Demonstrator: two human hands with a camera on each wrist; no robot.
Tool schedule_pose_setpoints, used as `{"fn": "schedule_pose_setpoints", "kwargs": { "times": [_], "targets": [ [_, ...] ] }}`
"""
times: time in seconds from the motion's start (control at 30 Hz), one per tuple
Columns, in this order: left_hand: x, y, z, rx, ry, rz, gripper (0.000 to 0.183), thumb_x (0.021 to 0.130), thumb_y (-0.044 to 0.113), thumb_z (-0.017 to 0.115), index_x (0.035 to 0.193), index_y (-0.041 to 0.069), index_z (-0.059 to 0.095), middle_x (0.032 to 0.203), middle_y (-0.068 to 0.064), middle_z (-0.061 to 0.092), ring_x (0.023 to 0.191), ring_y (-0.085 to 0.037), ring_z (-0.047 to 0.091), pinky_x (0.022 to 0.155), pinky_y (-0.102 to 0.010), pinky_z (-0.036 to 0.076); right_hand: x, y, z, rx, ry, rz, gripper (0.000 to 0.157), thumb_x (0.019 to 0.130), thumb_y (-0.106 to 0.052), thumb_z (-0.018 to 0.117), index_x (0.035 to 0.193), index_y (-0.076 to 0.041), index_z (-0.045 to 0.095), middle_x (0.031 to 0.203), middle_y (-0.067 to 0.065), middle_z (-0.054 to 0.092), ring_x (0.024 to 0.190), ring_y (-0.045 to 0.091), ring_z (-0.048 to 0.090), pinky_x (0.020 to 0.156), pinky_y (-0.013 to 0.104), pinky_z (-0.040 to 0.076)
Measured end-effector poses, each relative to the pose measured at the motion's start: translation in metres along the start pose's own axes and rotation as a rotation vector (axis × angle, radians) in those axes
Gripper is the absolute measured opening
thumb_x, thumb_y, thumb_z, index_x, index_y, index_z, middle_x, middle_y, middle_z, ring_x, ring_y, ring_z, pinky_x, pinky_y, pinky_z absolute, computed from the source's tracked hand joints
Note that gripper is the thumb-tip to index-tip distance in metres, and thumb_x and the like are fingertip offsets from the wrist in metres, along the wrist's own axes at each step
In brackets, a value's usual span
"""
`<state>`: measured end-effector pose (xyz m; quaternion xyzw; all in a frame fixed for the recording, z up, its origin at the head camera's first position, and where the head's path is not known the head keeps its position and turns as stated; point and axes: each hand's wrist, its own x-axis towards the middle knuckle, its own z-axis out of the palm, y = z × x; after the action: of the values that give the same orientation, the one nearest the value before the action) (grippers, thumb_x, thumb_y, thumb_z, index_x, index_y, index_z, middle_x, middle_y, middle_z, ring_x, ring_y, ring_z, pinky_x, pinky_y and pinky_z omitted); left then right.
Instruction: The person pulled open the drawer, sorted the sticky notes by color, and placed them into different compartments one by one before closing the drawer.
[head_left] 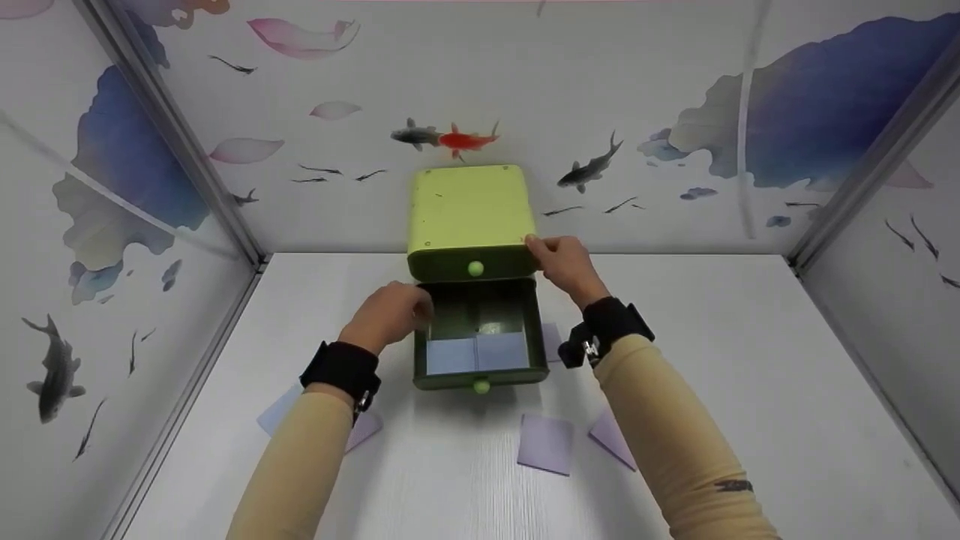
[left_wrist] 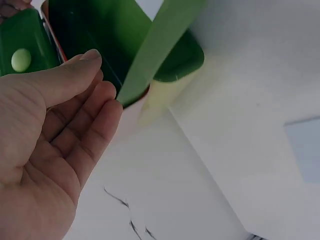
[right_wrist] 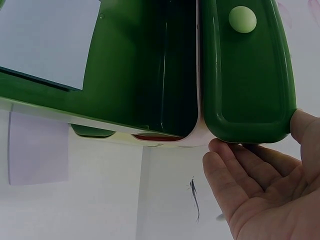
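Note:
A small green cabinet [head_left: 472, 214] with two drawers stands against the back wall. Its lower drawer [head_left: 480, 381] is pulled out, and two pale blue square cards [head_left: 451, 356] lie side by side at its front. The upper drawer [right_wrist: 252, 80], with its round knob, is closed. My left hand [head_left: 390, 315] hovers at the drawer's left rear edge; its fingers [left_wrist: 90, 142] are loosely bent beside the side wall, with nothing seen between them and the thumb. With thumb and fingers my right hand [head_left: 566, 266] grips the cabinet's right front corner.
Purple square cards lie on the white table: one [head_left: 545, 444] in front of the drawer, another [head_left: 611, 439] by the right forearm, one [right_wrist: 39, 147] right of the drawer, one [head_left: 364, 431] by the left forearm. A blue card [head_left: 277, 409] is partly under the left arm.

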<state>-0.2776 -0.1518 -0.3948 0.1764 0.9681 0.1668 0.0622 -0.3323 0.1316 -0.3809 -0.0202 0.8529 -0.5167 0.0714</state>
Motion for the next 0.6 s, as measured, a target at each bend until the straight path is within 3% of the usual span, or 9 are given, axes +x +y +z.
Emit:
{"fn": "schedule_pose_setpoints", "kwargs": {
  "times": [0.13, 0.33, 0.47, 0.6],
  "targets": [
    [-0.005, -0.012, -0.008, -0.005, -0.03, -0.036, 0.015, 0.087, 0.004, 0.07, 0.101, 0.008, 0.074, 0.099, -0.008, 0.072, 0.094, -0.024, 0.064, 0.085, -0.041, 0.053, -0.001, -0.001, -0.001, -0.003, 0.004, -0.007, 0.05, 0.102, -0.044, 0.046, 0.114, -0.001, 0.068, 0.117, 0.016, 0.065, 0.109, 0.027, 0.059, 0.097, 0.039, 0.049],
    [-0.017, -0.029, -0.012, -0.045, -0.102, -0.125, 0.018, 0.083, 0.002, 0.073, 0.1, 0.008, 0.075, 0.096, -0.008, 0.071, 0.088, -0.023, 0.062, 0.082, -0.04, 0.054, -0.002, -0.002, -0.002, -0.001, -0.011, -0.014, 0.05, 0.103, -0.042, 0.045, 0.127, -0.001, 0.062, 0.128, 0.016, 0.062, 0.117, 0.031, 0.059, 0.101, 0.042, 0.048],
    [-0.024, -0.044, -0.008, -0.057, -0.12, -0.179, 0.021, 0.083, 0.001, 0.073, 0.102, 0.008, 0.075, 0.098, -0.009, 0.07, 0.089, -0.023, 0.062, 0.082, -0.041, 0.054, -0.001, -0.002, -0.001, -0.004, -0.008, -0.016, 0.05, 0.103, -0.042, 0.045, 0.126, -0.001, 0.063, 0.127, 0.017, 0.062, 0.117, 0.031, 0.059, 0.101, 0.042, 0.048],
    [-0.029, -0.06, 0.003, -0.095, -0.089, -0.207, 0.027, 0.085, 0.002, 0.072, 0.111, 0.006, 0.072, 0.105, -0.012, 0.069, 0.096, -0.026, 0.063, 0.087, -0.043, 0.053, -0.001, -0.001, 0.001, -0.007, -0.004, -0.018, 0.05, 0.102, -0.042, 0.045, 0.121, 0.0, 0.065, 0.125, 0.017, 0.064, 0.115, 0.03, 0.06, 0.099, 0.042, 0.049]
  ]
}}
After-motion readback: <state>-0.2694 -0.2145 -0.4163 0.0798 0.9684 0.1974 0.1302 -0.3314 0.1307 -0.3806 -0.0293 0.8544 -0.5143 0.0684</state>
